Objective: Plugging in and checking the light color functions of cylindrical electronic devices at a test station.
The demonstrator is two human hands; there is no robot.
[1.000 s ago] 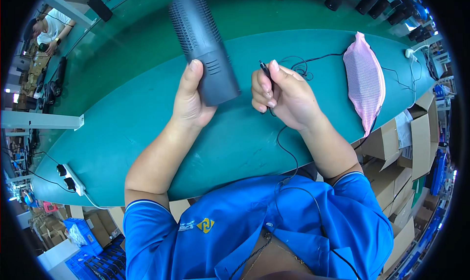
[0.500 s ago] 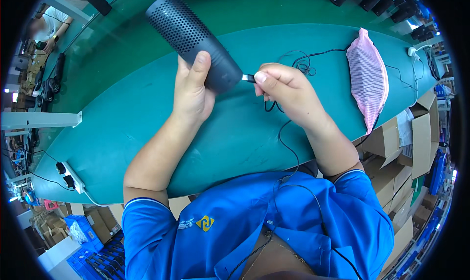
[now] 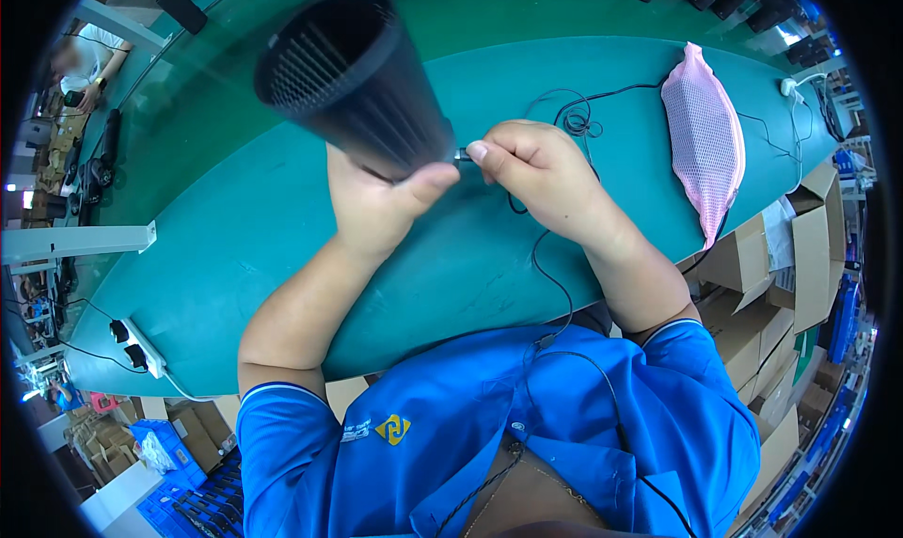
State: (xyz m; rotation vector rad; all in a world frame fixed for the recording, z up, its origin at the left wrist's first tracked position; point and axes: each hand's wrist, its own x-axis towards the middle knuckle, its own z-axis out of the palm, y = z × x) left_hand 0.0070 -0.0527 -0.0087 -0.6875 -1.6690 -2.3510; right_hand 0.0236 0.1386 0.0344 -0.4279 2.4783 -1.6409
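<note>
My left hand (image 3: 372,204) is wrapped round the lower end of a black perforated cylinder (image 3: 386,105), blurred a little by motion. Its hollow open end tilts up and towards me, with rows of small holes showing inside. Between thumb and fingers, my right hand (image 3: 536,171) pinches a cable plug (image 3: 464,154) against the cylinder's lower right side. Whether the plug sits in a socket, I cannot tell. A thin black cable (image 3: 555,273) hangs below the right hand towards my shirt.
On the green table (image 3: 282,228), a pink mesh pouch (image 3: 704,143) lies at the right, beside a loose cable coil (image 3: 577,119). A power strip (image 3: 141,348) is at the left edge. Open cardboard boxes (image 3: 809,256) stand at the right. Someone in white (image 3: 94,54) is at far left.
My left hand has turned the cylinder, so its open end now faces me. The plug and my right hand have shifted slightly left with it.
</note>
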